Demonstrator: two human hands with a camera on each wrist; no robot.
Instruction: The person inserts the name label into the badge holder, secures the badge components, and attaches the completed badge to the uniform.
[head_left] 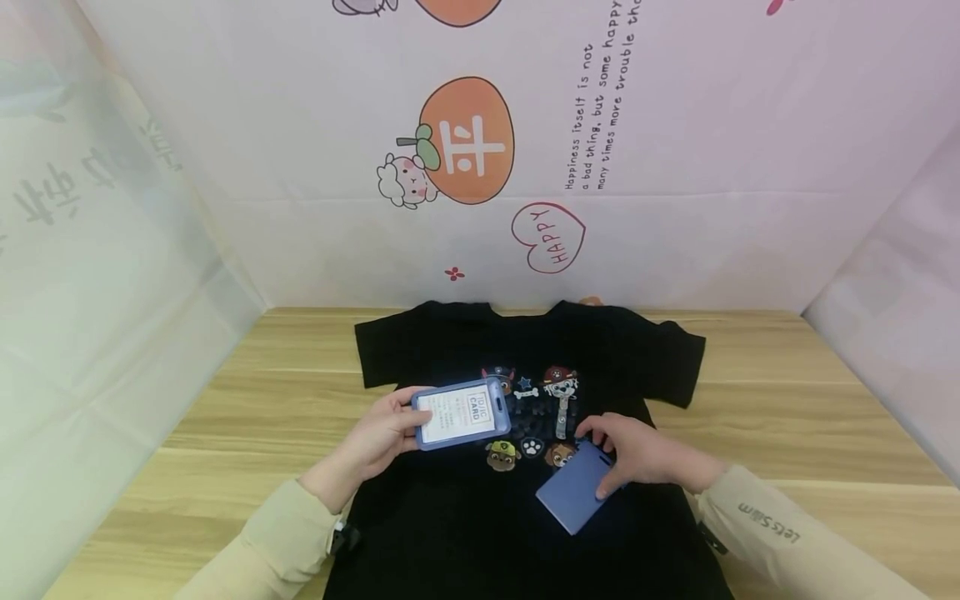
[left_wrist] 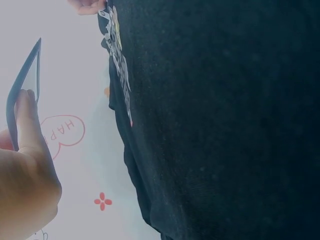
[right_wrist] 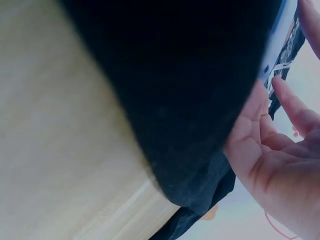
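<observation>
Holding a blue card holder (head_left: 463, 415) by its left end, thumb laid over the front, the left hand (head_left: 382, 435) has the printed side facing up and, by its wrist view, raised off the cloth. The holder's long axis runs nearly crosswise, its slotted end pointing to the right. The right hand (head_left: 637, 454) pinches a plain blue panel (head_left: 570, 496) close to that panel's own slotted end (whether its underside touches the cloth, I cannot tell). The panel is nearer the person, right of the holder and near its free end; its long axis slants from upper right to lower left, so the two pieces sit at an angle, apart. Between them shows the flat front of a black T-shirt (head_left: 465, 533), with printed cartoon dogs (head_left: 501, 457). The wood-grain surface (head_left: 247, 433) extends past both sides, leaving sideways room; beyond its far edge rises a patterned wall cloth (head_left: 337, 250).
</observation>
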